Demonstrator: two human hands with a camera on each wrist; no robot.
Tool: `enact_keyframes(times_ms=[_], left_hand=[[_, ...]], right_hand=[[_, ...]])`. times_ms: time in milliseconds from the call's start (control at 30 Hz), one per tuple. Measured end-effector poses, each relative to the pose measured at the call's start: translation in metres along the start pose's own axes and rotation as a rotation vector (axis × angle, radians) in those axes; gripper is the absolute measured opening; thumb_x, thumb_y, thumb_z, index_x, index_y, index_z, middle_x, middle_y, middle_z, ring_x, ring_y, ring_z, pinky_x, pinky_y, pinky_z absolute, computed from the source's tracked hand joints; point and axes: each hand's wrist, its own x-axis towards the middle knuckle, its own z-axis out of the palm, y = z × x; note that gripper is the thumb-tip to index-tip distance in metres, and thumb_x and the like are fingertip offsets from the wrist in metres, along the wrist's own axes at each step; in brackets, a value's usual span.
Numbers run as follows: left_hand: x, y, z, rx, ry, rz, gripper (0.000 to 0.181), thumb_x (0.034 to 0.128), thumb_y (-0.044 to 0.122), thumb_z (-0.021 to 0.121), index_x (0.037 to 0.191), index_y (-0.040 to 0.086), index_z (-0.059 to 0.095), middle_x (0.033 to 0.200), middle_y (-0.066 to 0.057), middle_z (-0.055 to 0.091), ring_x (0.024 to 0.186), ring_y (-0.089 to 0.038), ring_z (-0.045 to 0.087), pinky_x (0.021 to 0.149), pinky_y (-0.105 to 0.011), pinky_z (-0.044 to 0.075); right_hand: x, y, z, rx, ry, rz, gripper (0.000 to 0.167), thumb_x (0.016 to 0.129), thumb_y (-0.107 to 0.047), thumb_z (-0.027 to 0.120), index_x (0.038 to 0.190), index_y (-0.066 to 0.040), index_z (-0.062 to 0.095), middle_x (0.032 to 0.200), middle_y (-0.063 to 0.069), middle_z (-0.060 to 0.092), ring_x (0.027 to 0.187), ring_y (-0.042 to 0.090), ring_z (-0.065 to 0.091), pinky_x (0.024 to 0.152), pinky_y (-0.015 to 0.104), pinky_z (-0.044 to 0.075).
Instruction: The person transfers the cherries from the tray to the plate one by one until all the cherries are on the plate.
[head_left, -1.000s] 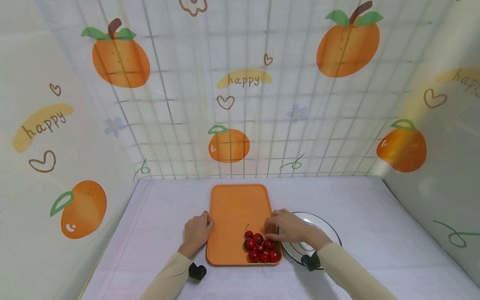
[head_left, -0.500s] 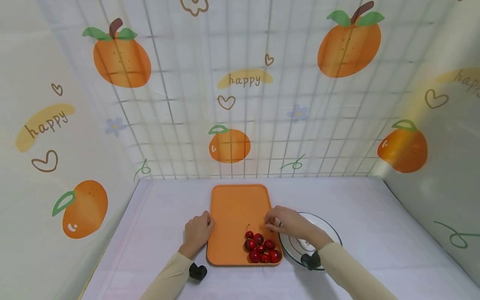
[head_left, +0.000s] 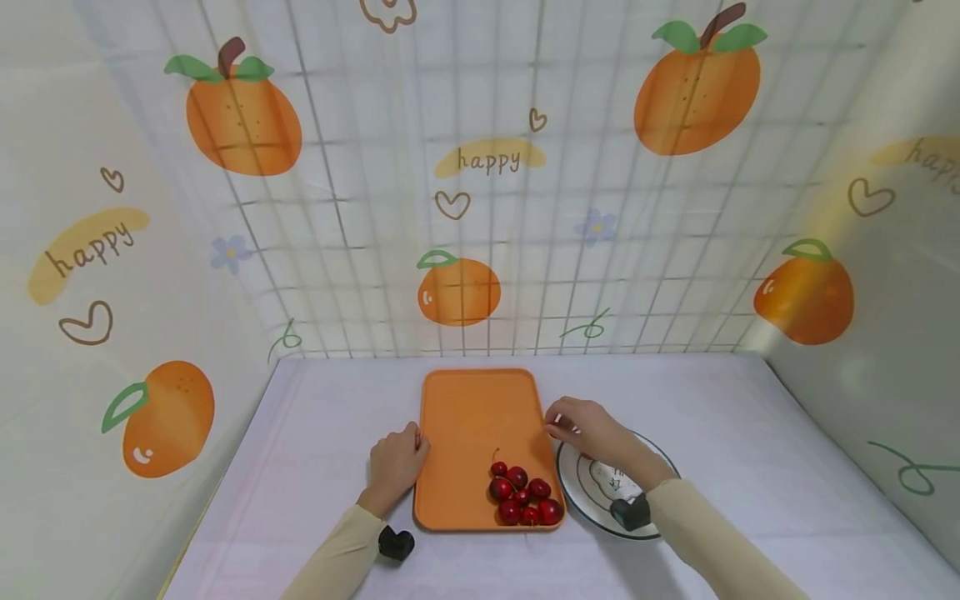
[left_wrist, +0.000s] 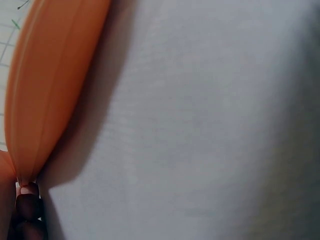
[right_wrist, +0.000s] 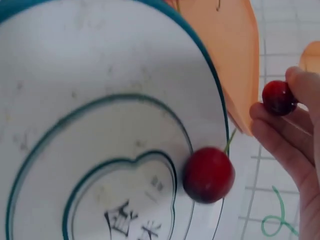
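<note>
In the head view my left hand [head_left: 397,462] grips the left rim of an orange tray [head_left: 468,425]; the left wrist view has the thumb and curled fingers at that rim. Several dark red cherries [head_left: 517,483] lie in the tray's near right corner. My right hand [head_left: 592,429] is over the far left part of a white plate [head_left: 585,487] with a dark green rim. Its thumb and fingers pinch one cherry [right_wrist: 279,97], seen only in the right wrist view. A second cherry [right_wrist: 207,175] with a green stem shows against the plate near its rim; the head view hides it.
The tray and plate stand side by side on a white-covered table [head_left: 330,400]. Behind it hangs a pale curtain [head_left: 390,267] printed with oranges and a grid. A dark heart-shaped piece [head_left: 395,543] is by the left sleeve, another [head_left: 630,512] by the right one.
The right hand has moved from beside the cherries up and to the right, off the tray and over the plate. The left hand and tray have stayed still.
</note>
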Motion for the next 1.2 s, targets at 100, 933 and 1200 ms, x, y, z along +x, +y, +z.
enact_keyframes(times_ms=[100, 933, 1200], left_hand=[[0.001, 0.0, 0.001, 0.001, -0.004, -0.004, 0.029, 0.0965, 0.021, 0.059, 0.073, 0.014, 0.044, 0.059, 0.004, 0.034, 0.051, -0.014, 0.036, 0.051, -0.026, 0.024], [-0.001, 0.001, -0.001, 0.02, 0.015, 0.011, 0.029, 0.0969, 0.021, 0.06, 0.073, 0.013, 0.044, 0.059, 0.005, 0.032, 0.051, -0.012, 0.034, 0.05, -0.025, 0.022], [-0.002, 0.003, -0.001, 0.022, 0.0, 0.003, 0.029, 0.0972, 0.02, 0.06, 0.074, 0.013, 0.044, 0.059, 0.005, 0.032, 0.051, -0.012, 0.034, 0.051, -0.025, 0.023]], right_hand=[[-0.001, 0.005, -0.003, 0.018, 0.0, 0.084, 0.01, 0.096, -0.015, 0.07, 0.105, -0.013, 0.069, 0.098, -0.003, 0.073, 0.089, 0.01, 0.065, 0.08, 0.026, 0.059], [-0.034, 0.037, -0.004, -0.025, -0.007, 0.278, 0.016, 0.09, -0.01, 0.076, 0.103, -0.013, 0.068, 0.1, -0.003, 0.068, 0.093, 0.013, 0.062, 0.088, 0.036, 0.059], [-0.039, 0.044, 0.003, -0.049, 0.004, 0.235, 0.012, 0.089, -0.01, 0.076, 0.098, -0.016, 0.069, 0.096, -0.005, 0.066, 0.09, 0.01, 0.059, 0.085, 0.033, 0.058]])
